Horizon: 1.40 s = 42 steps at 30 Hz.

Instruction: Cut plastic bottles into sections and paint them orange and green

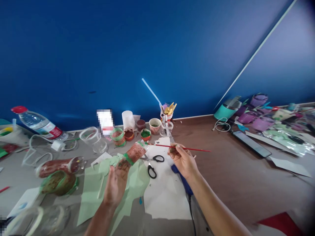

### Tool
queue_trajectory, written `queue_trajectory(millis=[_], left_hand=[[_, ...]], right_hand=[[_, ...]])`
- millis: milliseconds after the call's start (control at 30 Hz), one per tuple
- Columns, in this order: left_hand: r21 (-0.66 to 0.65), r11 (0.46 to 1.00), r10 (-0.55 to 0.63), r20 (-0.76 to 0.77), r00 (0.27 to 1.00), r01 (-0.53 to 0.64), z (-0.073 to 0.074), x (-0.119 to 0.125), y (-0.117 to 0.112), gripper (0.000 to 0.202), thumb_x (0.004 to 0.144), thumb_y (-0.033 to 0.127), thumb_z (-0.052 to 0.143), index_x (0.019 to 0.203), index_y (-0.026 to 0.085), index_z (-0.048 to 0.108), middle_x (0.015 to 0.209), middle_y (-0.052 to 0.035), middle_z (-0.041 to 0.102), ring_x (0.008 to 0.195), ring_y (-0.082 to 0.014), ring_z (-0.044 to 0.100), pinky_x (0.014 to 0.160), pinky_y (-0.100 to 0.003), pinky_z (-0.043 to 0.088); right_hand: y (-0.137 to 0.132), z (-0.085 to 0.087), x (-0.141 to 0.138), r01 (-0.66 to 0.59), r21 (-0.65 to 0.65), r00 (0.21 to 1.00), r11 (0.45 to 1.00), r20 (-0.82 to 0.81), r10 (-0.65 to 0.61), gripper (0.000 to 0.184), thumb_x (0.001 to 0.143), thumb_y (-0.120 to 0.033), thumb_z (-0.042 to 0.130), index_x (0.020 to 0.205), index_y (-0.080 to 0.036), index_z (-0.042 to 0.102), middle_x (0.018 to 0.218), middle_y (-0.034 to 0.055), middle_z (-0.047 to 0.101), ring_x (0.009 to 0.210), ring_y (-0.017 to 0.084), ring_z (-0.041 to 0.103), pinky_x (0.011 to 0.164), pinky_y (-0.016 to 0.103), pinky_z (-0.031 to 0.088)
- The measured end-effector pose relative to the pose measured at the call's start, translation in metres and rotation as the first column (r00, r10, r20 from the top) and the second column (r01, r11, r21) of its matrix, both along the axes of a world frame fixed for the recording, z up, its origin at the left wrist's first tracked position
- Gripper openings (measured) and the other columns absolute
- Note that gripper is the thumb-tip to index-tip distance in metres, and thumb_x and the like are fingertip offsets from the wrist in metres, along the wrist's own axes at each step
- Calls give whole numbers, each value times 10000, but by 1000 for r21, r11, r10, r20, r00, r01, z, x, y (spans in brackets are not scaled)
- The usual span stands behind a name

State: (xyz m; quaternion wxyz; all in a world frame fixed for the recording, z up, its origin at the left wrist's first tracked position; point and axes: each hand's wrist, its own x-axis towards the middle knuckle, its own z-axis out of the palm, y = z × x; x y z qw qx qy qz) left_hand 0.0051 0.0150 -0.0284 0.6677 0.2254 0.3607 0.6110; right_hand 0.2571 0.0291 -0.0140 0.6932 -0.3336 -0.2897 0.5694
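Observation:
My left hand [117, 182] is closed around a bottle piece painted brown [136, 152], with green bands near its ends. Paint stains mark the fingers. In my right hand [184, 161] is a thin red paintbrush [197, 149], pinched between thumb and fingers. Its bristle tip points left and sits at the bottle piece's far end; whether they touch I cannot tell. Just behind the tip stands a small cup of green paint [145, 134]. Scissors with black handles [152, 171] lie between my hands on white paper [167, 196]. A blue glue gun [185, 184] lies below my right wrist.
Along the blue wall are a brown paint cup [129, 134], a paper cup [155, 126], a plastic cup [94, 141] and a water bottle [40, 124]. Painted bottle parts [59, 182] lie at left, on the right a phone [251, 144] and purple cups [263, 123]. Green paper [91, 193] lies beneath my left hand.

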Motion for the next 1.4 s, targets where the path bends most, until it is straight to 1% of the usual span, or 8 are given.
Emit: queue_trajectory(millis=[133,233,433,633,800,967,1133,1400], left_hand=[[-11,1000,4,12,1000,-4,-2,-1,2,563,866,606,421,987,146,724,1106,-153,708,1214,-278,551,1125,-440,302],[-33,999,17,22,1000,-16,-2,-1,2,566,877,597,403,993,147,725,1093,-151,714,1197,-272,566,1110,-436,327],[-83,994,69,18,997,-67,1,3,0,539,916,534,341,1021,158,713,1072,-123,726,1175,-251,584,1114,-420,331],[94,995,34,-76,997,-27,-2,7,-3,463,819,558,543,962,155,723,1107,-134,710,1232,-288,535,1115,-427,331],[209,977,-12,-134,991,40,-4,8,-3,525,720,606,658,1002,168,722,1148,-127,697,1255,-309,513,1130,-440,304],[154,988,19,-116,993,0,-3,6,-3,543,708,643,646,981,181,732,1140,-118,704,1246,-305,522,1146,-446,275],[68,997,44,-33,998,-42,-1,1,0,561,849,619,458,1051,161,710,1176,-138,687,1250,-283,522,1130,-452,307],[-150,989,42,205,978,-12,10,-10,5,677,946,543,209,1035,100,713,1091,-182,714,1180,-260,588,1095,-410,364]], right_hand=[[-5,-6,-5,52,114,995,992,79,-62,150,784,-336,699,856,-210,735,690,38,704,622,158,605,530,273,446],[-10,-10,-6,32,199,978,979,194,-71,137,834,-318,656,890,-221,735,726,32,705,634,147,600,587,284,469],[-19,-11,-2,-30,290,877,957,466,-114,171,913,-284,560,976,-234,710,816,35,704,667,144,605,640,290,486],[-23,-8,-4,-71,341,798,937,583,-151,194,944,-264,498,980,-228,685,857,42,685,695,148,610,653,285,496],[-24,-5,-5,-112,384,699,917,686,-202,208,943,-216,472,969,-214,678,869,60,684,735,165,618,679,307,497],[-25,-3,-5,-161,474,591,866,749,-300,215,915,-145,478,986,-222,667,848,58,698,814,192,625,774,363,484],[-23,-6,-6,-207,554,537,806,753,-380,248,877,-100,500,1027,-230,650,860,55,707,805,196,636,805,399,473],[-23,-6,-6,-249,572,479,782,774,-414,251,872,-85,489,1019,-231,630,849,52,708,775,188,648,789,401,462]])
